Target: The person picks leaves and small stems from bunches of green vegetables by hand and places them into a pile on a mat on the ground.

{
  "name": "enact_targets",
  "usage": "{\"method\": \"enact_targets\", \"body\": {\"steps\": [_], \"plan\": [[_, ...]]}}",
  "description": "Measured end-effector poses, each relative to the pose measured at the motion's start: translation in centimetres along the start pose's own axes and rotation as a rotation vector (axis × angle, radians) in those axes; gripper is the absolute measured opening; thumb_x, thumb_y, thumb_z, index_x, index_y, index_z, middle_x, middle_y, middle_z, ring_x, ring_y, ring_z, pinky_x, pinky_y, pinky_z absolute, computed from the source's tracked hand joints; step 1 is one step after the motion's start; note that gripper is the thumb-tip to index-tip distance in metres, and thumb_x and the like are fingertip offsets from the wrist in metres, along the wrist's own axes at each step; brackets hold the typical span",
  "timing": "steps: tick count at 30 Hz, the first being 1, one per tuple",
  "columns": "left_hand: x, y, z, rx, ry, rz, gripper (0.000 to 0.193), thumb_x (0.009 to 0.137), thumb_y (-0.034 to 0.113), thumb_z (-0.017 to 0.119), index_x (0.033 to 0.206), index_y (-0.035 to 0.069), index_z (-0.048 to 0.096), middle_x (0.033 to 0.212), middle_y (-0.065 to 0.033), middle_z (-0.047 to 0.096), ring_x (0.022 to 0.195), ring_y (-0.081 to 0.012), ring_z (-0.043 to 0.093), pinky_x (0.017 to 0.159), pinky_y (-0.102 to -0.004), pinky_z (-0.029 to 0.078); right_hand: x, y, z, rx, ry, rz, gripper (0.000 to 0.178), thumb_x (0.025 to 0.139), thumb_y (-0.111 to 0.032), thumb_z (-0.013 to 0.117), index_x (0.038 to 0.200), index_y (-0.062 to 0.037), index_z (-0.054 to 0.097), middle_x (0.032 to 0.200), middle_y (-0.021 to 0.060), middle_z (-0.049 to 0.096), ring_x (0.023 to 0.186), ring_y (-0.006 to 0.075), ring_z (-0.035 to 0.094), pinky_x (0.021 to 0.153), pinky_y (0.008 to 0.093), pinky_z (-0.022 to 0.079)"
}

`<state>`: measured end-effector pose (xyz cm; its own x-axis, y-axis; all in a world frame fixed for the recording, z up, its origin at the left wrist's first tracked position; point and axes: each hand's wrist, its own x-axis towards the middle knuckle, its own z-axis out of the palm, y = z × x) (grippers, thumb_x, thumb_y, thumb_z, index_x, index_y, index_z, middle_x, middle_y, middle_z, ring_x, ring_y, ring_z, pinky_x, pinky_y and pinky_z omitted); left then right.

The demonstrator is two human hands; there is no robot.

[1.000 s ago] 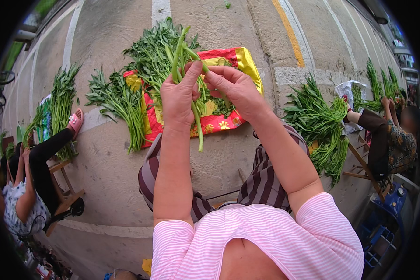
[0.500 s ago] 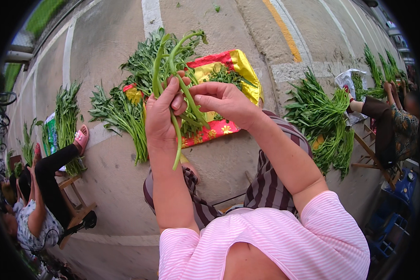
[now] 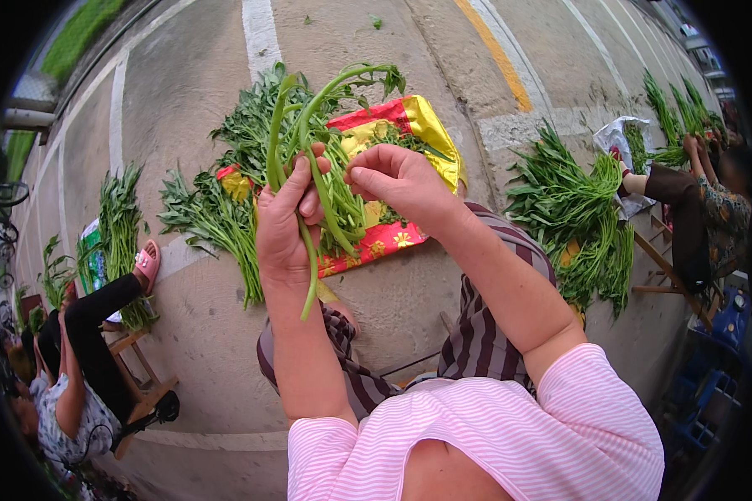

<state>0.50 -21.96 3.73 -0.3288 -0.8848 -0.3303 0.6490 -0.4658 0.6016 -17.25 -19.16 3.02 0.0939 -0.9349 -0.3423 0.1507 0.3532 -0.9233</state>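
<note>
My left hand (image 3: 282, 225) is closed round several thick green water spinach stems (image 3: 277, 138), held upright over the ground; one stem hangs below the wrist and a leafy tip bends over to the right. Just right of them is my right hand (image 3: 414, 188), thumb and forefinger pressed together; whatever lies in that pinch is too small or hidden to make out. Beneath both hands lies a red and gold plastic sheet (image 3: 439, 125) with loose leaves and stems on it. A leafy water spinach heap (image 3: 238, 129) spreads at its far left.
Another pile of greens (image 3: 551, 188) lies to the right, beside a white bag (image 3: 614, 138). A person (image 3: 714, 209) sits there on a wooden stool. At left, another seated person (image 3: 71, 392) has a pink sandal (image 3: 148, 263) close to upright greens (image 3: 121, 225).
The held stems have shifted slightly and their leafy tip now reaches further right. My right hand has drawn its fingers together into a pinch, a little apart from the left.
</note>
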Motion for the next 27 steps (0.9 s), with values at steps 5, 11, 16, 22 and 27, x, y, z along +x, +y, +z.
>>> {"method": "enact_targets", "body": {"steps": [5,11,16,22,27], "plan": [[0.0,0.2,0.0,0.023,-0.051,-0.002,0.028,0.099,0.012,0.051,0.122,-0.004,0.053,0.094,-0.0058,0.064,0.052,0.0006,0.039,0.046,-0.0153,0.033,1.1,0.9,-1.3,0.011,0.238,-0.053,0.025,0.090,-0.013,0.061,0.109,0.0025,0.061,0.102,0.0074,0.065,0.092,0.0110,0.061,0.079,0.0254,0.050],[-0.4,0.3,-0.1,0.007,-0.136,-0.009,0.029,0.101,0.012,0.047,0.124,-0.005,0.051,0.098,-0.0064,0.062,0.054,0.0000,0.038,0.047,-0.0157,0.033,1.4,1.0,-1.1,-0.218,0.222,-0.207,0.043,0.087,-0.019,0.068,0.125,-0.0021,0.057,0.119,0.0090,0.063,0.104,0.0178,0.059,0.092,0.0314,0.047],[-0.7,0.2,0.1,-0.006,-0.172,-0.003,0.028,0.100,0.012,0.048,0.122,-0.004,0.053,0.097,-0.0066,0.064,0.052,-0.0001,0.039,0.047,-0.0159,0.033,1.8,1.0,-0.7,-0.266,0.237,-0.237,0.041,0.085,-0.020,0.070,0.122,-0.0033,0.061,0.110,0.0070,0.067,0.095,0.0159,0.062,0.086,0.0302,0.048],[-1.0,0.5,0.2,-0.028,-0.178,0.028,0.027,0.099,0.013,0.051,0.120,-0.004,0.055,0.095,-0.0067,0.065,0.050,-0.0003,0.039,0.047,-0.0161,0.033,1.7,0.7,-0.6,-0.105,0.144,-0.059,0.028,0.091,-0.019,0.065,0.110,0.0016,0.063,0.105,0.0051,0.066,0.092,0.0118,0.063,0.083,0.0256,0.049],[-1.0,1.0,-0.3,-0.015,-0.232,0.048,0.028,0.101,0.014,0.047,0.122,-0.004,0.051,0.097,-0.0064,0.060,0.054,-0.0010,0.037,0.048,-0.0165,0.033,1.6,0.6,-0.2,0.090,0.120,0.055,0.018,0.094,-0.015,0.057,0.103,0.0004,0.057,0.102,0.0084,0.066,0.088,0.0142,0.066,0.077,0.0275,0.056]]}}
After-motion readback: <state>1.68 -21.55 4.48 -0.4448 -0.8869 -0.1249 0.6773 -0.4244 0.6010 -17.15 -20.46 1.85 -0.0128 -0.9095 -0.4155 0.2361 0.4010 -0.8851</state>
